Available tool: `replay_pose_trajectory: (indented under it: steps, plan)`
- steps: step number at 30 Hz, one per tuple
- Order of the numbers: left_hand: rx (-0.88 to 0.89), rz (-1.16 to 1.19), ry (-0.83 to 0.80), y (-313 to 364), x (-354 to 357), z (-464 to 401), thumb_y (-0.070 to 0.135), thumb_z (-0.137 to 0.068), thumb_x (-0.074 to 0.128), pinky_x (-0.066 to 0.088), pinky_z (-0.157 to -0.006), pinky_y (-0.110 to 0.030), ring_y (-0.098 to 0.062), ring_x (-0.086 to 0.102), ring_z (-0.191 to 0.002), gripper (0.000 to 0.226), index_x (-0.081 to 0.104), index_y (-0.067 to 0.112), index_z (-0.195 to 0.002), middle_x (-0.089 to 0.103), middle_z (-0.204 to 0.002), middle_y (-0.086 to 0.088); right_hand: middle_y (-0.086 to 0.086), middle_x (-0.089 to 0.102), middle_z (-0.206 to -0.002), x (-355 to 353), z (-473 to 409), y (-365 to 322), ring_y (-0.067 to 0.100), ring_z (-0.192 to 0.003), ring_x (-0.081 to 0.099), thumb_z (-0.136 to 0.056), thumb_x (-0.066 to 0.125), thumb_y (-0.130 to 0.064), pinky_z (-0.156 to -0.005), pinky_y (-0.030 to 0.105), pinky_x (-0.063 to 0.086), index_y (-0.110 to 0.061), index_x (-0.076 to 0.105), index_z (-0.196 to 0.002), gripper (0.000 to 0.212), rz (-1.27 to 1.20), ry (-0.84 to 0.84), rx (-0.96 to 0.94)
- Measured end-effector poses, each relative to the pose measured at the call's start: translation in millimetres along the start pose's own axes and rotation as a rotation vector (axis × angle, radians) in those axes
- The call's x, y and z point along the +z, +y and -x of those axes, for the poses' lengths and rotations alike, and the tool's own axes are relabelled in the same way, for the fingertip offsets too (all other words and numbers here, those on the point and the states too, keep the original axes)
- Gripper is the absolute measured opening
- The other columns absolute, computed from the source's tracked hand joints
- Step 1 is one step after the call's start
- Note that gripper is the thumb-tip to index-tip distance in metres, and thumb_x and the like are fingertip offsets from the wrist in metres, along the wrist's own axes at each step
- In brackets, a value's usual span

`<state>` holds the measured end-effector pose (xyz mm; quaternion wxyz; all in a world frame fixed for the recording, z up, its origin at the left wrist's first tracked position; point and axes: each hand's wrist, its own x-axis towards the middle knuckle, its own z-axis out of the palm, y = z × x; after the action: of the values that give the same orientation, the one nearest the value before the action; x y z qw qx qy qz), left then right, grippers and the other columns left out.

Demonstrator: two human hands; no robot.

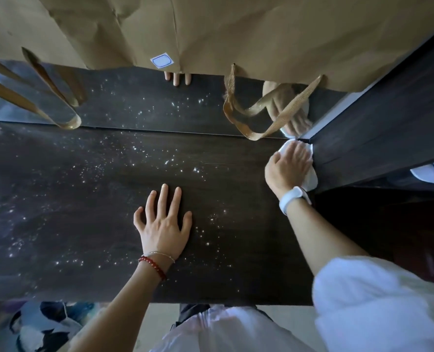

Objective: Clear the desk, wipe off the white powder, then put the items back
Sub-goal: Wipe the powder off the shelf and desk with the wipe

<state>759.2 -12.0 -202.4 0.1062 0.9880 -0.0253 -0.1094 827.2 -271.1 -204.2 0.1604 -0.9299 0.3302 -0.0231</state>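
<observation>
A dark wooden desk (83,199) carries scattered specks of white powder (170,162) across its top. My left hand (163,222) lies flat on the desk near the middle, fingers spread and straight. My right hand (289,167) presses a white cloth (311,181) onto the desk's far right corner, fingers laid over it; whether they curl round the cloth is hidden. The cloth shows only at the hand's edges.
A mirror (139,102) stands along the desk's back edge and reflects both hands. Brown paper bags (261,34) with woven handles (251,123) hang over its top. A dark cabinet side (376,128) borders the desk on the right. Bags lie on the floor (48,326) at lower left.
</observation>
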Motion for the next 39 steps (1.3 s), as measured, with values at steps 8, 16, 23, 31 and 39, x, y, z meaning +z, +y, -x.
replay_pose_trajectory:
  steps: [8, 16, 23, 31, 39]
  plan:
    - [0.009, -0.006, 0.020, 0, 0, -1, 0.054, -0.080, 0.024, 0.020, -0.105, -0.052, -0.025, 0.025, -0.137, 0.061, 0.033, 0.031, -0.136, 0.033, -0.148, -0.001, 0.016, 0.026, -0.150, 15, 38, -29, 0.031, -0.139, 0.020, -0.090, 0.022, -0.030, -0.116, 0.044, 0.014, -0.006, 0.022, -0.141, 0.056, 0.118, -0.138, -0.484]
    - [0.001, 0.010, 0.025, 0, 0, 0, 0.054, -0.080, 0.021, 0.016, -0.106, -0.051, -0.024, 0.021, -0.138, 0.062, 0.032, 0.031, -0.137, 0.030, -0.149, -0.001, 0.037, 0.034, -0.134, -20, -9, 23, 0.041, -0.129, 0.031, -0.078, 0.010, -0.025, -0.112, 0.043, 0.022, 0.019, 0.027, -0.129, 0.069, 0.198, -0.104, -0.231]
    - [0.002, 0.002, 0.022, 0, -1, 1, 0.055, -0.079, 0.019, 0.015, -0.107, -0.050, -0.024, 0.020, -0.138, 0.064, 0.030, 0.032, -0.137, 0.028, -0.150, 0.000, 0.034, 0.032, -0.139, -9, -1, 27, 0.042, -0.132, 0.028, -0.086, 0.016, -0.030, -0.112, 0.050, 0.020, 0.011, 0.027, -0.134, 0.064, 0.187, -0.067, -0.221]
    - [0.011, 0.040, 0.019, -3, -2, 1, 0.049, -0.082, 0.010, 0.010, -0.106, -0.045, -0.021, 0.016, -0.140, 0.060, 0.028, 0.035, -0.138, 0.024, -0.152, 0.002, 0.001, 0.027, -0.151, -1, 172, 36, 0.027, -0.140, 0.014, -0.096, 0.020, -0.038, -0.111, 0.047, 0.009, -0.025, 0.023, -0.142, 0.049, 0.134, -0.357, -1.037]
    - [0.084, 0.061, 0.022, -9, -12, 5, 0.044, -0.084, 0.015, 0.018, -0.108, -0.048, -0.026, 0.020, -0.139, 0.060, 0.039, 0.024, -0.134, 0.028, -0.150, -0.005, 0.006, 0.030, -0.150, 0, 60, 26, 0.031, -0.140, 0.014, -0.097, 0.018, -0.031, -0.111, 0.052, 0.010, -0.023, 0.027, -0.141, 0.045, 0.156, -0.265, -0.776]
